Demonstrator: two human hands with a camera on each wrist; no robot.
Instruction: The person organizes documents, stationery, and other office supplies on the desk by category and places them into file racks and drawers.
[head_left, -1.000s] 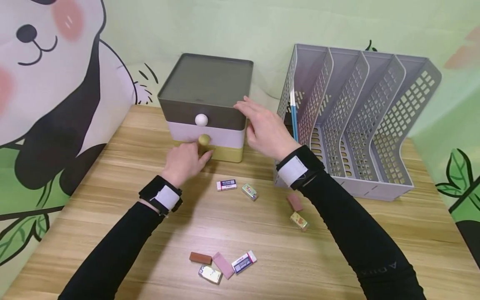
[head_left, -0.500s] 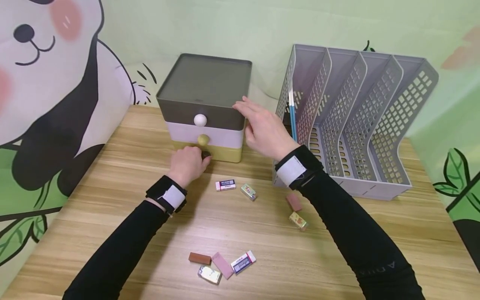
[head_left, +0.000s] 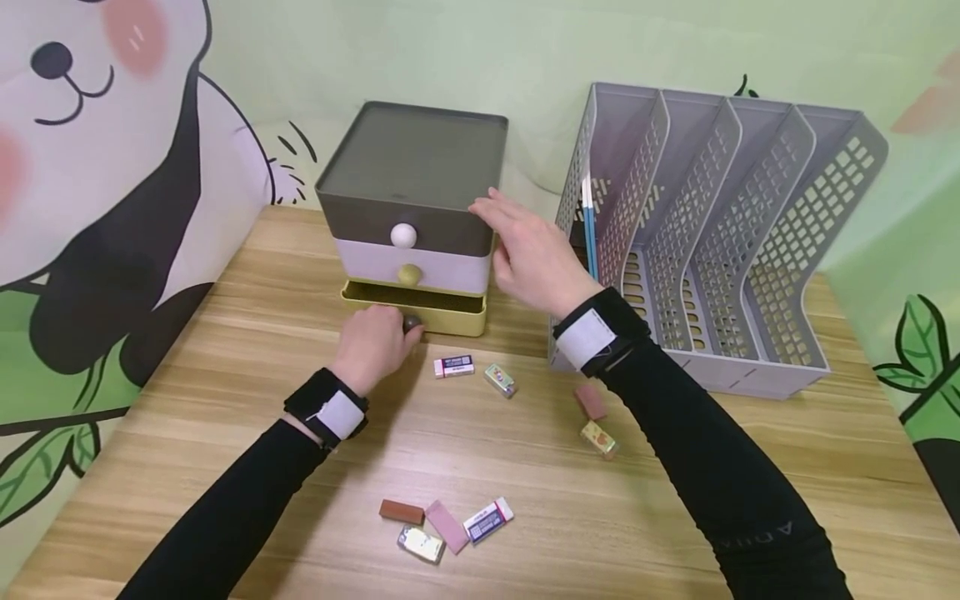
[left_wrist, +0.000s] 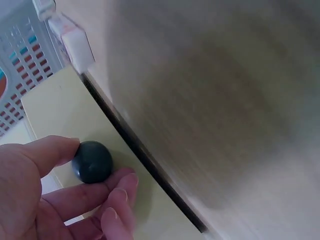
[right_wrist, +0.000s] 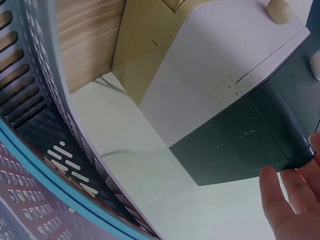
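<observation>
A small three-tier drawer box (head_left: 420, 158) stands at the back, dark grey on top, lilac in the middle, yellow at the bottom. Its yellow bottom drawer (head_left: 450, 321) is pulled out a little, showing a dark gap behind its front. My left hand (head_left: 371, 346) pinches that drawer's dark round knob (left_wrist: 92, 162) between thumb and fingers, as the left wrist view shows. My right hand (head_left: 536, 258) rests with extended fingers on the top tier's front right corner; in the right wrist view, its fingertips (right_wrist: 270, 180) lie at the dark tier's edge.
Right of the box stands a grey file rack (head_left: 720, 250) with blue-edged items in its left slot. Several erasers lie on the wooden table: one white-and-blue eraser (head_left: 453, 367) close before the drawer, a pink eraser (head_left: 590, 402) near the rack, a brown eraser (head_left: 402, 512) in front.
My left hand has taken hold of the bottom knob and drawn the yellow drawer slightly toward me. The right hand has stayed at the box's top corner.
</observation>
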